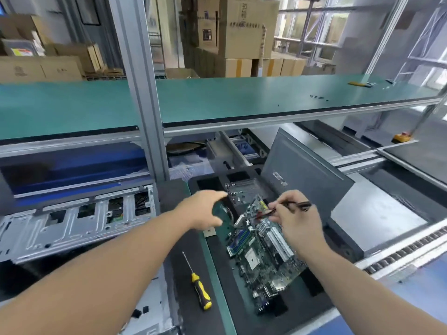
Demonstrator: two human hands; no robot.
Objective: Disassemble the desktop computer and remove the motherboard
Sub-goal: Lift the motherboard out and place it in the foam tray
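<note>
Two hands over the motherboard [261, 257]: right hand [298, 221] pinches cables [264, 213], left hand [205, 210] released.

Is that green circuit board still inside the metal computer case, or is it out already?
Out. The motherboard lies on the dark tray, apart from the metal case at the left, whose openings show no board.

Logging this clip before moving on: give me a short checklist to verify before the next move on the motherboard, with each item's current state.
1. motherboard out of the metal chassis: ok.
2. right hand pinching the black-and-red cable over the board: ok.
3. Cable unplugged from board: cannot tell.
4. left hand free, hovering by the board's far end: ok.
5. screwdriver set aside on the mat: ok.
</note>
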